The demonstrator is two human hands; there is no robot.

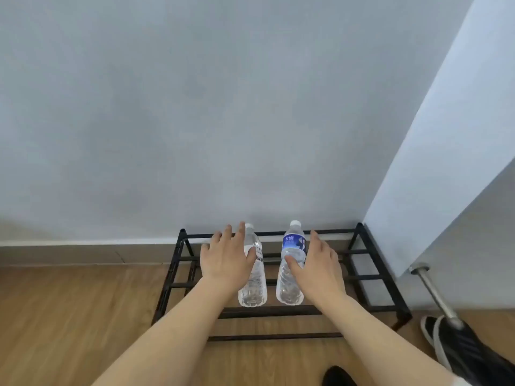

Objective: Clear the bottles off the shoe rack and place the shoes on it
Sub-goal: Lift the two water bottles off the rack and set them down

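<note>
A person reaches with both bare hands for two clear plastic water bottles standing upright on the top tier of a black metal shoe rack (370,277) set against a pale wall. The left hand (225,260), fingers spread and unclenched, comes at the left water bottle (254,285) from its outer side, thumb across the front, apparently touching it but not yet wrapped around; the right hand (316,268) mirrors it against the blue-labelled water bottle (291,263), thumb laid on the front, palm at the side, the grip likewise unclosed. The bottles stand just beside each other near the middle of the rack, so each hand appears set to take one from the outside without crossing the other. The rack's open bars carry nothing else. A black shoe with white sole (457,349) lies on the wooden floor to the rack's right, partly under a metal pole (434,293) leaning there; a second dark shape, possibly another shoe (338,377), shows at the bottom edge. The pole may hamper picking up that shoe
</note>
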